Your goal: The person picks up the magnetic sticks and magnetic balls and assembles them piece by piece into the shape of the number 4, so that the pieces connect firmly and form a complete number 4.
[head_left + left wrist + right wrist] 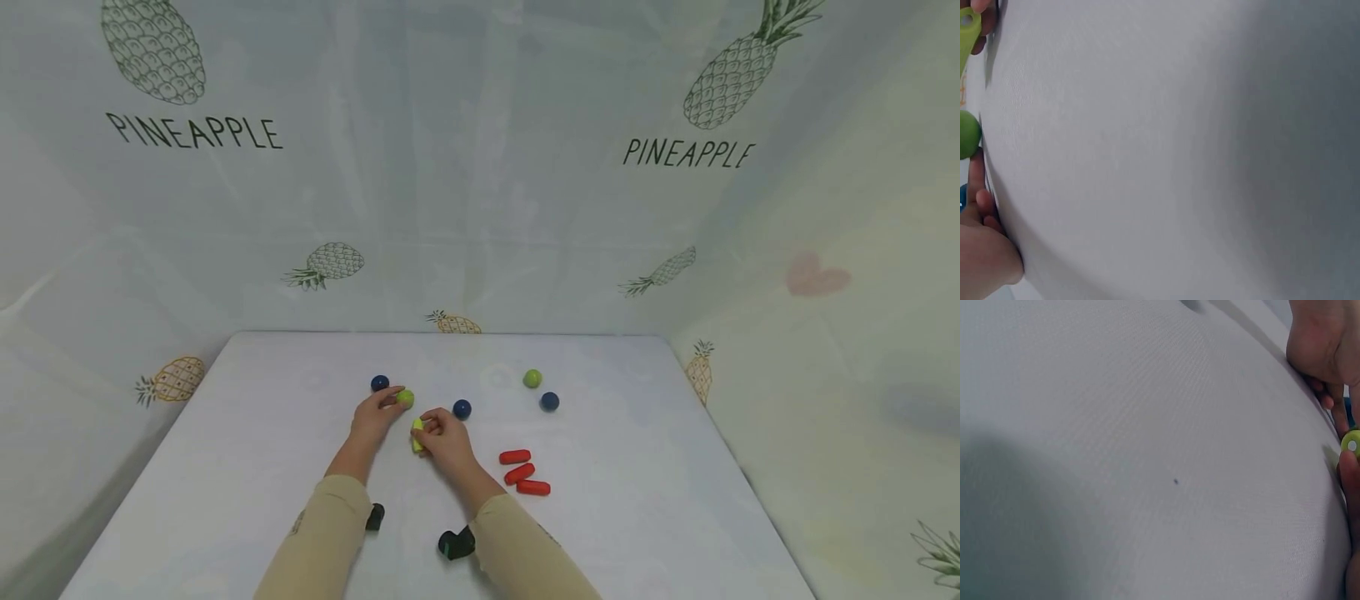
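Starting wide with the table point(637, 517), then straight to the work near its middle. On to the right hand point(448, 443), pinching the yellow-green stick point(417, 424) between thumb and fingers. Over to the left hand point(372, 419), gripping the green ball point(407, 399) with thumb and fingertip, just beyond the stick. About that stick: probably light, stiff and smooth, likely to turn if pinched loosely; better gripped by 2 opposite sides around the middle, leaving the ends free. Pointing away up the table, with the long axis running near to far, and with 1 holed end showing in the right wrist view. Down to the ball: probably light, hard and quick to roll; better pinched across the sides. Too round for any long axis.
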